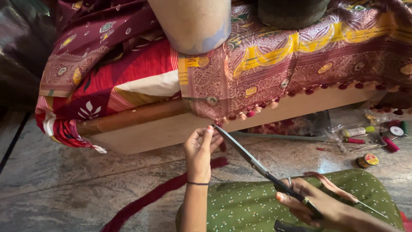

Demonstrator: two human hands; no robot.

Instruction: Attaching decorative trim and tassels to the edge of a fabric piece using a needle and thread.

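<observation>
My right hand (315,202) grips the black handles of long steel scissors (249,157), blades pointing up-left toward the fringe of a maroon and gold patterned sari (266,64) draped over a bed edge. My left hand (199,150) is raised below the sari's hem, fingers pinching something small at the scissor tips; a dark red tassel shows just behind the fingers. Small red and cream tassels (251,114) hang along the hem. A long maroon thread bundle (159,193) trails across the floor beneath my left wrist.
A red printed bedsheet (124,86) covers the wooden bed frame (141,116). Thread spools, tubes and small tools (373,137) lie on the stone floor at right. My green dotted clothing (253,202) fills the lower middle. A pale cylindrical cushion (193,21) rests on top.
</observation>
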